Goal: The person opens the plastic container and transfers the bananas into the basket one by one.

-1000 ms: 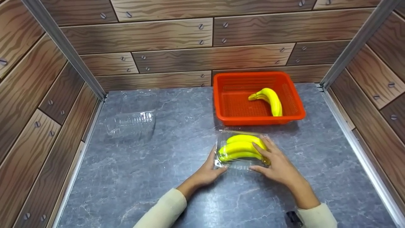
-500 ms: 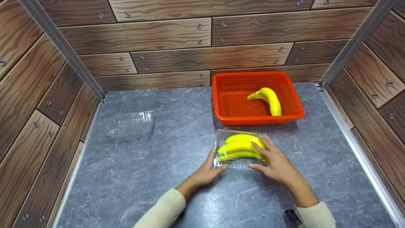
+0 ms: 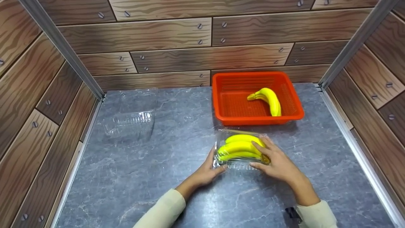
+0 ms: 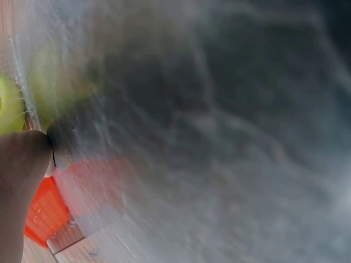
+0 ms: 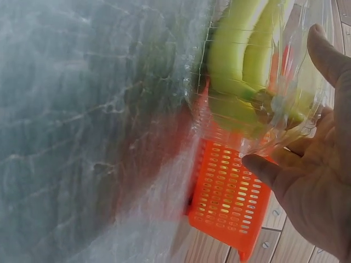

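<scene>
Left hand (image 3: 205, 172): grips the left end of the clear container (image 3: 239, 166), with the thumb on the near-left corner and the other fingers mostly hidden behind the left side; cannot tell how tightly
Right hand (image 3: 277, 161): grips the opposite end, with the thumb against the near edge and two fingers spread over the top; in the right wrist view, wraps round that end with digits on both sides
Clear container: held between both sets of fingers, ribbed along the near wall from one thumb to the other; cannot tell whether touching the table (image 3: 177, 196) or just above it
Bananas (image 3: 242, 148): inside the container, lying crosswise from the left fingers to the right ones, with brown stem end close to the right palm, bright yellow
Red basket (image 3: 253, 121): just beyond the container and the right fingertips, slotted in the sides
Basket bananas (image 3: 272, 100): farther out than the right fingertips, in the right part of the basket, with stem pointing left
Second clear container (image 3: 131, 122): well apart from the left fingers, out to the left and farther back, with lid folded open behind
Black object (image 3: 292, 212): nearer the body than the right fingers, beside the right sleeve (image 3: 318, 215), too little in sight to name
Walls (image 3: 171, 34): well beyond the fingers and out to both sides, plank-patterned with screw heads
Left wrist view: mostly blurred; shows a fingertip against clear plastic, with yellow just above and red basket below
</scene>
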The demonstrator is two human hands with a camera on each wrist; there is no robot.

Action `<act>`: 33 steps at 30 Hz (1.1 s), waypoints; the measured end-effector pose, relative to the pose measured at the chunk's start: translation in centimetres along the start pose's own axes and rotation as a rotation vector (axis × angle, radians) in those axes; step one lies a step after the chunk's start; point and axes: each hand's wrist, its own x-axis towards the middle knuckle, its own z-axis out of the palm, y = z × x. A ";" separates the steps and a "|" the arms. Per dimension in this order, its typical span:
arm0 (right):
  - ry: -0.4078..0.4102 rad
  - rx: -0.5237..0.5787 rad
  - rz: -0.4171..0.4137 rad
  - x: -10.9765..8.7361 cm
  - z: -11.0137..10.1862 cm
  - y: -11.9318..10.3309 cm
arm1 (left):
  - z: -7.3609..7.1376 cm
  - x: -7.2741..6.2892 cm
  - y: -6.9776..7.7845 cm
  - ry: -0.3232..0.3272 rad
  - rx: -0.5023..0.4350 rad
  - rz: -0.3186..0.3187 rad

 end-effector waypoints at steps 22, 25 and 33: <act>-0.029 0.003 0.004 0.8 -1.1 -0.2 | -0.3 0.0 0.1 -0.002 -0.012 -0.011; -0.033 0.007 0.006 0.8 -1.2 -0.2 | -0.3 0.0 0.1 0.000 -0.008 -0.017; -0.030 0.015 -0.004 0.9 -1.4 -0.1 | -0.2 0.0 0.1 -0.004 -0.033 -0.016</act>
